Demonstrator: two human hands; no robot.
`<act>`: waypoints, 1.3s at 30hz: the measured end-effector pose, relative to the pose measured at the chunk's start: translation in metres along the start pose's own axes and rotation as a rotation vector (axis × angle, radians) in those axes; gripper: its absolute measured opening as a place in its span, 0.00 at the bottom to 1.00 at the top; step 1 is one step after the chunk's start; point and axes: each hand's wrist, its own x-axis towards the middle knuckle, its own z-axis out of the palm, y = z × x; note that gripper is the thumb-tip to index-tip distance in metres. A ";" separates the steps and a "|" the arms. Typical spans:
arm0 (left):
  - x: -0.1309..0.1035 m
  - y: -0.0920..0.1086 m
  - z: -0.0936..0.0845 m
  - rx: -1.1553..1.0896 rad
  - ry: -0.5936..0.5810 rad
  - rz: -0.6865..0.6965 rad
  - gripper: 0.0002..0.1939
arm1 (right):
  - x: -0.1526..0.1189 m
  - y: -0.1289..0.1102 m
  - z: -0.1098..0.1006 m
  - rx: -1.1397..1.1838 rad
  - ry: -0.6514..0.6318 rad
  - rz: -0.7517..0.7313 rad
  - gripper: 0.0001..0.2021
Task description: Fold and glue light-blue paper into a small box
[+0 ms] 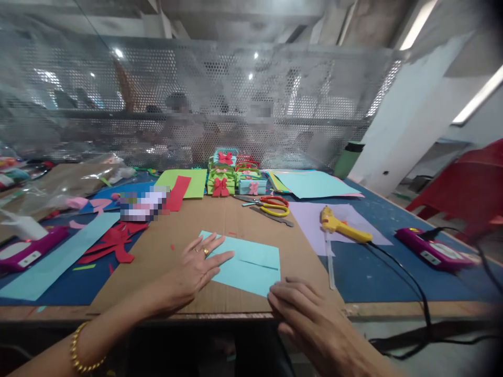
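A light blue folded paper (251,262) lies on the brown cardboard sheet (157,277), with a seam or slit showing across its right part. My left hand (198,267) rests flat on the paper's left side, its fingers spread and a ring on one of them. At the paper's lower right corner is my right hand (302,303), its fingers close together and their tips touching the edge. Whether those fingers pinch the paper is hidden. Scissors with red and yellow handles (275,207) lie beyond the paper.
Small paper bags with bows (222,183) stand at the back. A yellow glue gun (346,228) with a black cord lies right. Red paper scraps (113,243), a long blue strip (66,259) and a purple power strip (432,251) are on the table.
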 end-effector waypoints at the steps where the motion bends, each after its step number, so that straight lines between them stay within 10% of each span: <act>1: 0.000 0.000 0.001 0.003 0.003 0.005 0.24 | -0.003 0.002 -0.002 -0.011 0.037 0.024 0.10; 6: 0.001 0.002 0.002 0.036 0.020 0.005 0.24 | 0.018 0.005 0.007 -0.232 0.196 0.071 0.15; 11: 0.003 0.010 -0.010 0.024 -0.058 -0.013 0.24 | 0.037 0.013 0.041 -0.289 0.047 -0.036 0.45; 18: -0.017 0.006 -0.017 0.115 -0.078 -0.061 0.38 | 0.029 0.021 0.051 -0.250 0.026 -0.027 0.50; 27: -0.029 0.008 -0.027 0.254 -0.059 -0.118 0.40 | 0.032 0.019 0.041 -0.150 -0.024 0.062 0.40; 32: -0.007 0.053 -0.015 0.370 0.211 -0.076 0.30 | 0.052 0.023 0.013 -0.130 0.092 0.132 0.21; 39: 0.010 0.094 0.016 0.152 0.271 -0.197 0.28 | 0.090 0.019 0.001 -0.374 -0.203 0.141 0.04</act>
